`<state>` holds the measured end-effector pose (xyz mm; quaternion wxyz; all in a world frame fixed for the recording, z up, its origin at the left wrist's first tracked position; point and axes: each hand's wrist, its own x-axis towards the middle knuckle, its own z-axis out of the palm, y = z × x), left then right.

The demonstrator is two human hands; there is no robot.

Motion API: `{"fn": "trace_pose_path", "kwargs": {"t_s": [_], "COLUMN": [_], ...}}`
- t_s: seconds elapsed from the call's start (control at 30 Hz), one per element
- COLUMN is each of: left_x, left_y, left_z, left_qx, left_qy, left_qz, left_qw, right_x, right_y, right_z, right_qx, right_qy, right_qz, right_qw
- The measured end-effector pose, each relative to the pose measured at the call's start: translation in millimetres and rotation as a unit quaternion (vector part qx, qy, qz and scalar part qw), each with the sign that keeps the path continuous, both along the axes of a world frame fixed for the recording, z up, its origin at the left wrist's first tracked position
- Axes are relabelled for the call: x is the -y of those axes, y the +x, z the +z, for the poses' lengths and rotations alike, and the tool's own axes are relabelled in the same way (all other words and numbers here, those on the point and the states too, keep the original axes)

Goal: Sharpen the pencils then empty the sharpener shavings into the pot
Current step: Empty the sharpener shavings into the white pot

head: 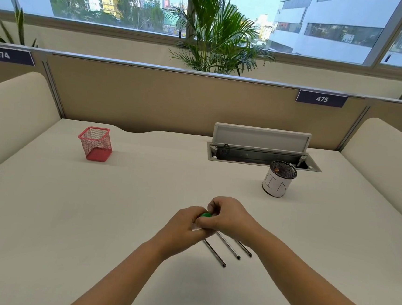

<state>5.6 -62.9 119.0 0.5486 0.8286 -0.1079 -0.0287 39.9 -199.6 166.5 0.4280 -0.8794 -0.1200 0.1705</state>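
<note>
- Nearest the camera: two bare forearms ran up from the lower edge and met mid-desk, left hand (183,226) and right hand (223,217) pressed together.
- Both hands had fingers curled in, closed round a small green sharpener (205,214); only a sliver of green showed between them. Which hand carried the load could not be told.
- Three dark pencils (228,248) lay on the white desk (68,213), just under and nearer than the hands, roughly parallel, long axes running from the hands down-right toward the camera. Far ends hidden by the hands; whether one pencil sat in the sharpener could not be told.
- Key relation, as I judged it: the sharpener sat at the pencils' upper ends, so its mouth had to line up with that diagonal.
- The white pot marked BIN (277,183) stood upright, well apart, beyond and to the right; right hand nearer it.
- A red mesh holder (96,145) stood far left, well apart.
</note>
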Motion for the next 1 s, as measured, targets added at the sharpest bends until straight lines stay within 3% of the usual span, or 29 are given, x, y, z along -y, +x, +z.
{"fn": "trace_pose_path", "kwargs": {"t_s": [0.17,0.4,1.0], "left_x": [0,1,6], "left_y": [-2,-5,12], "left_z": [0,-5,-8], "left_qx": [-0.007,0.045,0.016], "left_qy": [-0.039,-0.058,-0.089], "left_qz": [-0.040,-0.033,0.028], "left_qw": [0.998,0.997,0.995], "right_x": [3,7,3], "right_y": [1,4,7], "right_z": [9,16,29], "right_qx": [-0.015,-0.076,0.081], "right_qy": [-0.020,0.007,-0.058], "right_qz": [0.027,0.053,0.032], "right_qw": [0.999,0.996,0.995]}}
